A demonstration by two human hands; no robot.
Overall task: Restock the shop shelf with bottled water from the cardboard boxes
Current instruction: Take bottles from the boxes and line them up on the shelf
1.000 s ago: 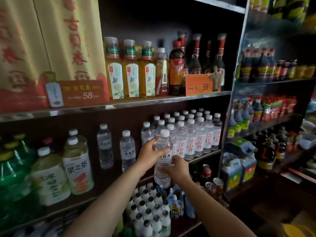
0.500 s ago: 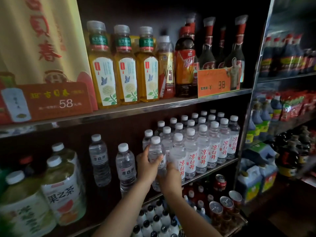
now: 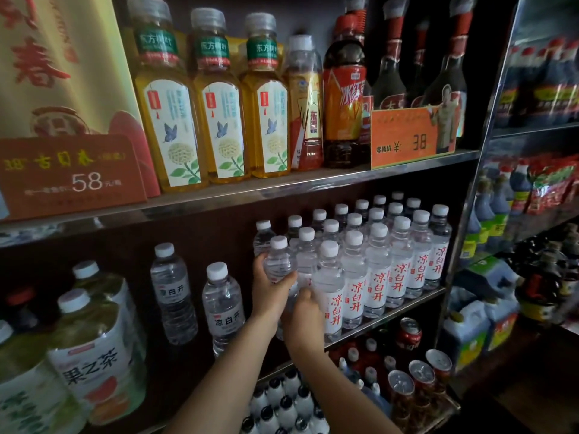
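Note:
A clear water bottle [image 3: 278, 260] with a white cap stands at the left end of the packed group of water bottles [image 3: 379, 264] on the middle shelf [image 3: 407, 303]. My left hand [image 3: 269, 285] grips its body from the left, fingers curled round it. My right hand [image 3: 302, 317] holds the same bottle lower down, near its base, which the hand hides. Two more water bottles [image 3: 223, 305] stand apart further left on the same shelf.
Yellow tea bottles [image 3: 219, 98] and dark bottles fill the upper shelf, with an orange price card [image 3: 413, 137]. Large tea bottles [image 3: 97, 355] stand at the left. Black-capped bottles [image 3: 282, 402] and cans [image 3: 419, 377] sit on the shelf below. More goods fill the right-hand rack.
Both hands have carried the bottle from in front of the shelf up and into the left end of the water group. The camera has moved closer to the shelf.

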